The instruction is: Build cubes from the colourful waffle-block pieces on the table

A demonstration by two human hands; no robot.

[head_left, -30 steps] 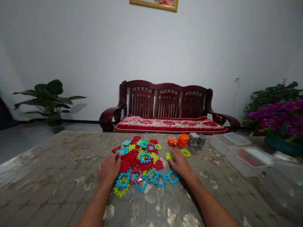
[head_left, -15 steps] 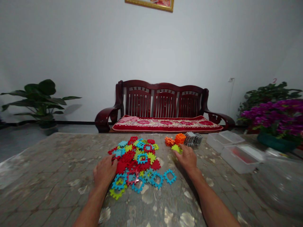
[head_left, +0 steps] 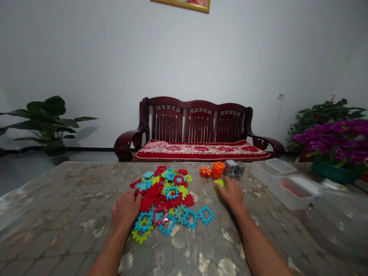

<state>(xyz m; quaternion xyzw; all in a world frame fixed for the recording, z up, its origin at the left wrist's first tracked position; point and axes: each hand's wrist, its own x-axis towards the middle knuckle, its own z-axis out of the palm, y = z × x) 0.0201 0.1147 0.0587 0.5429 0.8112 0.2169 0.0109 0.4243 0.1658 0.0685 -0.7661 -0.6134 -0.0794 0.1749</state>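
Note:
A heap of flat toothed plastic pieces [head_left: 166,191] in red, blue and lime lies on the marbled table [head_left: 71,214]. My left hand [head_left: 125,209] rests on the heap's left edge, fingers curled over red and blue pieces. My right hand [head_left: 232,191] lies to the right of the heap, its fingers closed on lime green pieces [head_left: 220,183]. Just beyond it stand an orange assembled cluster [head_left: 217,169], a smaller orange one [head_left: 205,171] and a grey cluster [head_left: 234,168].
Two clear plastic boxes [head_left: 284,182] stand at the right, with a clear lid [head_left: 342,226] nearer the front. Purple flowers in a pot [head_left: 336,147] are at the far right. A wooden bench [head_left: 198,134] and a leafy plant [head_left: 47,122] stand behind the table.
My right hand has slid from beside the heap up and to the right, carrying the lime green pieces toward the orange and grey clusters. The left hand has barely moved.

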